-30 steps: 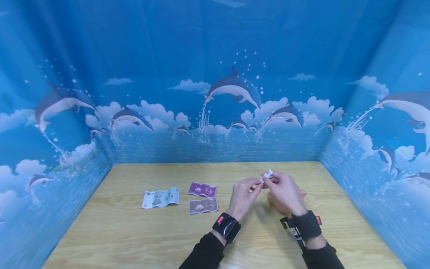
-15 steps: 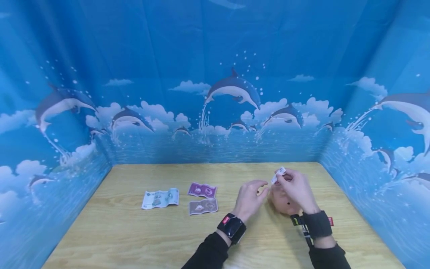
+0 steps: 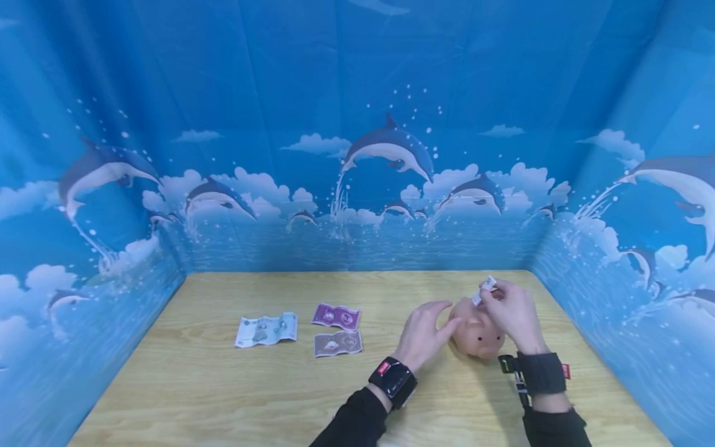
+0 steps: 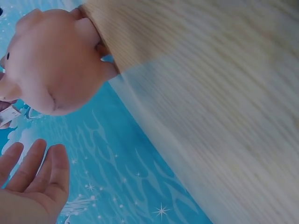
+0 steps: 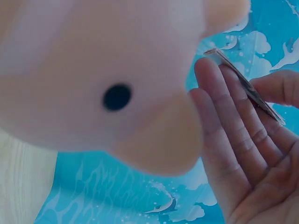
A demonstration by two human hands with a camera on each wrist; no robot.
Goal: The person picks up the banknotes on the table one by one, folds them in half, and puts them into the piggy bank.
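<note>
A pink piggy bank point(image 3: 475, 340) stands upright at the table's right side, its face turned toward me. Over its back, my right hand point(image 3: 512, 315) pinches a folded banknote point(image 3: 485, 290) between thumb and fingers. The right wrist view shows the folded note point(image 5: 245, 86) edge-on against the fingers, with the pig's head point(image 5: 154, 56) close in front. My left hand point(image 3: 422, 334) is at the pig's left side with fingers spread and holds nothing. In the left wrist view, a gap separates those relaxed fingers point(image 4: 60, 170) from the pig point(image 4: 56, 60); whether the thumb touches it I cannot tell.
Left of the hands, a purple banknote point(image 3: 337, 316) lies just behind a brownish one point(image 3: 338, 343). Farther left is a larger pale green banknote point(image 3: 267, 329). The wooden table point(image 3: 223, 397) is enclosed by blue dolphin-print curtains point(image 3: 357, 242).
Both hands held the folded banknote at first; the left let go. The right hand carried it rightward over the piggy bank, which has come into view. The left hand moved slightly right, fingers opening.
</note>
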